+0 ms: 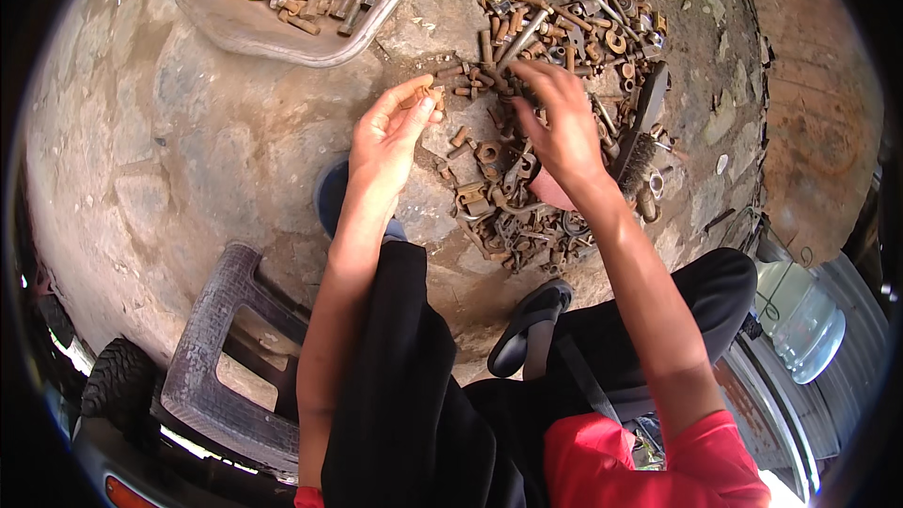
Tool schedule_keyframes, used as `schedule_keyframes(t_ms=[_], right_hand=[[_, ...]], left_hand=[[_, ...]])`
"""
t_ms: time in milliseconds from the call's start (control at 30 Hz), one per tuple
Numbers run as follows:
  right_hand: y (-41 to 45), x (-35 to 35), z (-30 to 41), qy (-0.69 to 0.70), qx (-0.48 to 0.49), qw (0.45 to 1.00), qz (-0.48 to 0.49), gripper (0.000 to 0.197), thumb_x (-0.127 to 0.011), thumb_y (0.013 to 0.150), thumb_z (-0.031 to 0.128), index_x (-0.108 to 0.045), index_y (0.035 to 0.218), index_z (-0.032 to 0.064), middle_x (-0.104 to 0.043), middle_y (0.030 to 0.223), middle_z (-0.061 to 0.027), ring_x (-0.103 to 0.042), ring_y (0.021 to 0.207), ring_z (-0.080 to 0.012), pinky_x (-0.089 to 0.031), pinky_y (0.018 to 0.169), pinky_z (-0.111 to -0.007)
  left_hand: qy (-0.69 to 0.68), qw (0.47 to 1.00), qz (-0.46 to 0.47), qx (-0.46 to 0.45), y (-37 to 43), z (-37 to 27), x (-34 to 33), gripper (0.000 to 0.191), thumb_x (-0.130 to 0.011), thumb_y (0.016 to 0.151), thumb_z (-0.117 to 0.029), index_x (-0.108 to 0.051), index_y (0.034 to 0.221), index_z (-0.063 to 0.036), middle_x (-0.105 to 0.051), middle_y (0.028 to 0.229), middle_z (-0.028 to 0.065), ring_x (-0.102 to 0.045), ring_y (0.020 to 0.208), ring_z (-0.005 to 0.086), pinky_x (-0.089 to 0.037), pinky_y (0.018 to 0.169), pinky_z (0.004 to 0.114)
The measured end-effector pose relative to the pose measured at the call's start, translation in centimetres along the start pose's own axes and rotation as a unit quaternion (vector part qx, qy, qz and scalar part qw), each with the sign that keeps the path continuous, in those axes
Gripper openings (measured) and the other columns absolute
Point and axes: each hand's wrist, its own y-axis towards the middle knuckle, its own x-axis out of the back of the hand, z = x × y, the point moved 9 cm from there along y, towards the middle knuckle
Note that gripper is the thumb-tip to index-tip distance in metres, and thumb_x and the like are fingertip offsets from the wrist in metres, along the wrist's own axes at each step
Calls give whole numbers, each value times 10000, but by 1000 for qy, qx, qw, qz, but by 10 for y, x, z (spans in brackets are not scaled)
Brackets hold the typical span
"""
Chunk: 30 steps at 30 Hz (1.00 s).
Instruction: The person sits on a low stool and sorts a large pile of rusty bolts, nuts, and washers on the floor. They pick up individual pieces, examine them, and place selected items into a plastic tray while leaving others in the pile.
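My left hand (397, 115) pinches a small rusty metal fastener (438, 97) between thumb and fingers, left of the pile. My right hand (554, 102) reaches over the heap of rusty bolts and nuts (525, 236), thumb and fingers apart and fingertips near some bolts; whether it touches one I cannot tell. Long bolts, washers and brackets lie scattered above it. A large rusty nut (487, 152) rests on the stone between my hands. A brush with dark bristles (637, 155) lies right of my right hand, and a pink piece (553, 189) shows partly beneath my wrist.
A plastic tray (282, 49) holding rusty bolts and a metal clamp stands at the upper left. A worn plastic chair (204, 346) is at the lower left, near a tyre (118, 377). A large clear water bottle (804, 328) lies at the right, below a rusty sheet (818, 113).
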Motion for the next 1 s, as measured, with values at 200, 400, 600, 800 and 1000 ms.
schedule_keyframes(t_ms=[200,400,600,800,1000], right_hand=[[41,-46,6,-184,91,971,124,455,-685,904,269,-601,1339,163,-457,1472,-58,-433,1337,-299,-343,1130,-472],[5,-24,-11,-151,67,977,132,441,-697,894,319,-609,1293,153,-470,1444,-81,-438,1329,-303,-353,1113,-470],[-100,8,-25,-182,23,958,221,530,-743,850,301,-553,1322,151,-511,1342,-99,-484,1256,-298,-381,1075,-457],[-141,2,-68,-184,-82,944,260,648,-792,791,254,-506,1362,139,-546,1198,-85,-532,1137,-274,-411,984,-452],[-139,-1,-69,-164,-115,940,277,489,-790,789,207,-579,1219,108,-588,1148,-98,-553,1104,-292,-437,936,-435]], left_hand=[[6,1000,0,-11,2,-1,1,329,-650,980,-120,-619,1290,-15,-689,1108,84,-654,944,128,-517,906,264],[30,999,14,-29,3,5,9,329,-634,997,-166,-619,1297,-31,-685,1144,79,-657,965,132,-513,922,272],[56,998,-11,-28,6,1,18,322,-638,990,-134,-616,1296,-35,-686,1136,81,-656,971,131,-514,918,270],[73,995,-41,-51,13,-9,29,308,-653,978,-108,-613,1275,-41,-686,1125,80,-657,976,128,-517,911,261],[83,995,3,-61,13,-4,9,305,-645,976,-100,-611,1273,-43,-687,1126,83,-661,958,141,-532,915,284]])
